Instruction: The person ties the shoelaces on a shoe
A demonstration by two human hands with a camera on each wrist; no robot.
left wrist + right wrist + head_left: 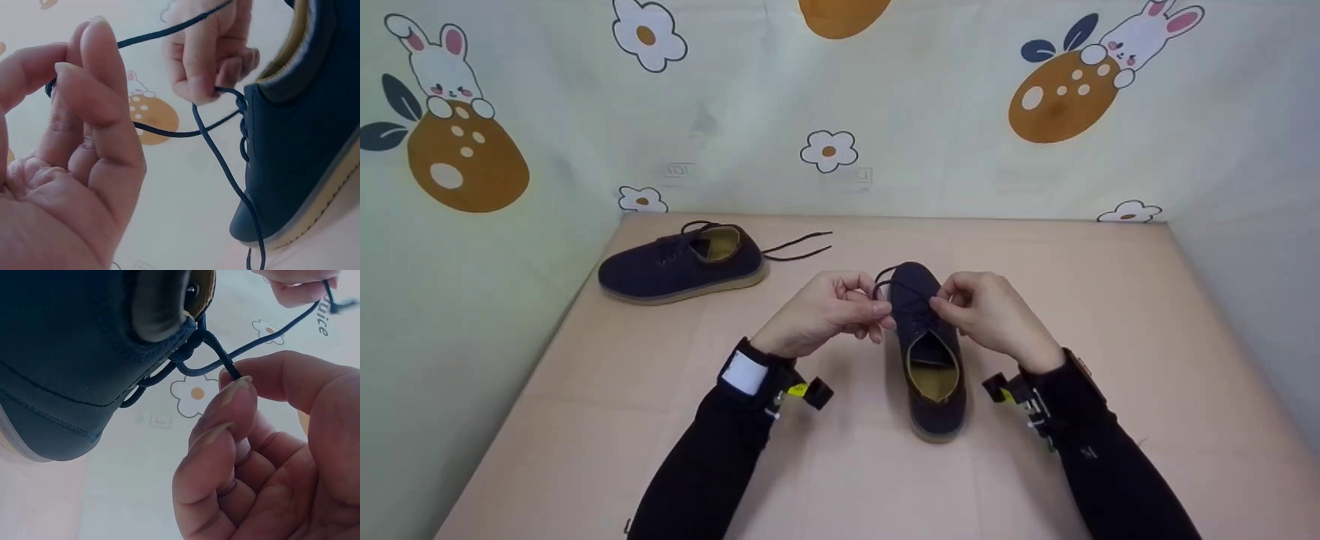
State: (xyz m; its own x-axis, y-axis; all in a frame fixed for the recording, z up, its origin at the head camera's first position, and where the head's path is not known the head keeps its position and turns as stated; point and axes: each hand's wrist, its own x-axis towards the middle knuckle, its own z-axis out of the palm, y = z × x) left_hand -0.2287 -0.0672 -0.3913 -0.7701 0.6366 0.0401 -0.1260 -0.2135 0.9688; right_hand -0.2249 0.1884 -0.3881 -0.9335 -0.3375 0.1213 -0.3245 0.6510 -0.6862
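A dark navy shoe point(949, 412) with a tan lining stands upright on the table, toe pointing away from me. To its left, my left hand point(840, 311) pinches a dark shoelace point(163, 34), which runs between its fingers toward the shoe. Over the shoe's right side, my right hand point(994, 315) pinches another stretch of lace point(233, 370) close to the eyelets between thumb and fingertips. In the left wrist view a loose lace length point(225, 166) hangs below the right hand, past the shoe's toe. The laces cross near the top eyelets.
A second navy shoe point(637, 277) with a tan sole lies at the back left, toe to the left, its lace ends point(802, 251) trailing right. Patterned cloth walls point(750, 112) enclose the table point(660, 420) at the back and sides.
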